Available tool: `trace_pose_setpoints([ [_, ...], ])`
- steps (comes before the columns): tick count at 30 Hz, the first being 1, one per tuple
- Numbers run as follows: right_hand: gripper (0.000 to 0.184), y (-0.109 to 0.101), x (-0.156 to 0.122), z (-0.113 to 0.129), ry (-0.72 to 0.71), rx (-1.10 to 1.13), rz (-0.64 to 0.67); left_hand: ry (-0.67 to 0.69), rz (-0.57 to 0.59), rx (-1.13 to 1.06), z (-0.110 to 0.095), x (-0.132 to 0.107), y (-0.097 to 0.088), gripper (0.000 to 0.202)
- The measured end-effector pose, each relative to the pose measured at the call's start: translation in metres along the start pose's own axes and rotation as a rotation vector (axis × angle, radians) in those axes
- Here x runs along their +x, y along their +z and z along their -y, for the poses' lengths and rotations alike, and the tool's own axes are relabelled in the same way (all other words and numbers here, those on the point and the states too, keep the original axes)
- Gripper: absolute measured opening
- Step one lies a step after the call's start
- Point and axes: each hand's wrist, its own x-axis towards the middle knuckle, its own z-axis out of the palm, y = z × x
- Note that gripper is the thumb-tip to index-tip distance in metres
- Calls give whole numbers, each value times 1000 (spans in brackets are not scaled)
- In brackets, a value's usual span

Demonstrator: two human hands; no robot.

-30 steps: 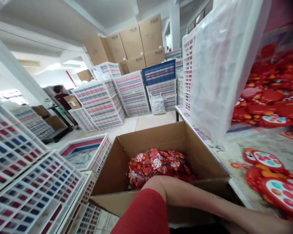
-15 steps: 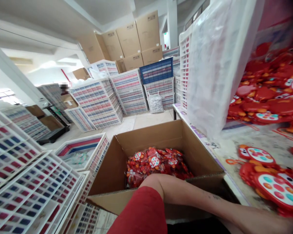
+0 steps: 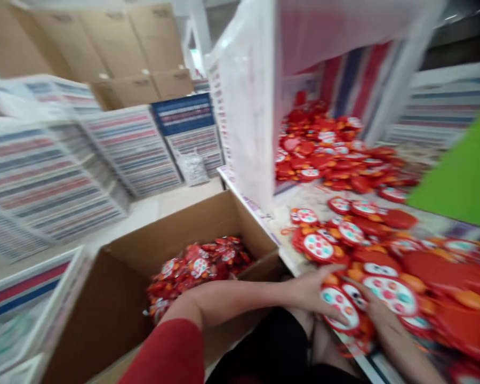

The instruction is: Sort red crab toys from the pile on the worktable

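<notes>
The view is motion-blurred. Red round toys with coloured dots lie heaped over the table at right. My left hand, on a red-sleeved arm reaching across my lap, curls its fingers over a red toy at the table's near edge. My right hand lies just beside it among the same toys, partly covered by them; its grip is unclear. An open cardboard box stands left of the table with bagged red toys inside.
A white crate lined with clear plastic is tipped on the table, with more red toys behind it. Stacked white crates, a blue crate and brown cartons fill the back left. A green surface is at right.
The view has swung right toward the table. Both hands, out of sight before, now show on the toys at the table's near edge. The box sits lower left.
</notes>
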Motion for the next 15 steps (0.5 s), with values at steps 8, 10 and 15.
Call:
trace_pose_setpoints([
  [8, 70, 7, 8, 6, 118, 242, 30, 33, -88, -215, 6, 8, -2, 102],
  [10, 73, 10, 9, 5, 137, 315, 62, 5, -154, -377, -1, 16, -8, 100],
  [15, 70, 14, 12, 13, 77, 473, 223, 153, -244, -479, -47, 52, -21, 99],
])
